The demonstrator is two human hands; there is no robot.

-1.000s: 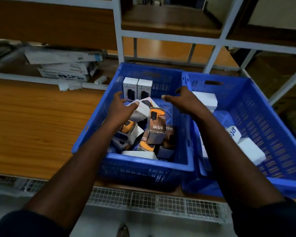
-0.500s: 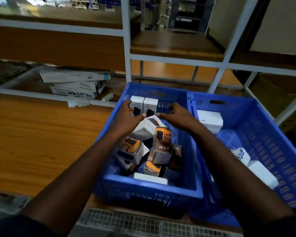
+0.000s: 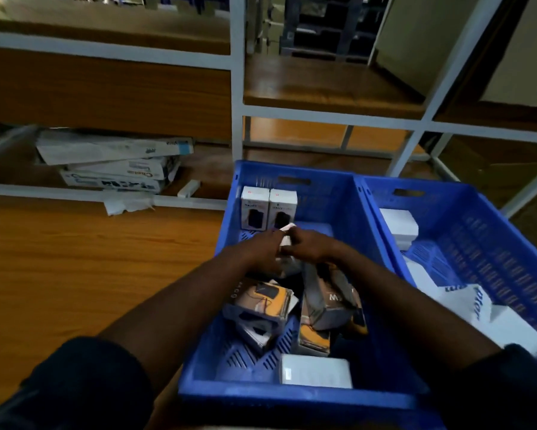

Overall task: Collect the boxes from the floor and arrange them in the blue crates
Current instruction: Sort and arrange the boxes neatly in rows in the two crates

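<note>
Nearest me, a flat white box [image 3: 315,370] lies against the front wall of the left blue crate [image 3: 292,395], with a heap of orange-and-grey boxes [image 3: 261,302] behind it. Above the heap my left hand [image 3: 261,252] and right hand [image 3: 310,248] meet, the fingers of both curled onto one small white box [image 3: 287,235]. Two upright white boxes [image 3: 268,212] stand at the far wall. The right blue crate [image 3: 493,231] sits just beside, holding plain white boxes [image 3: 399,226].

Blue letters, roughly "pter", run across the white packet [image 3: 466,302] in the right crate [image 3: 509,243]. A grey box [image 3: 332,302] shows "W". Other print is blurred.
</note>
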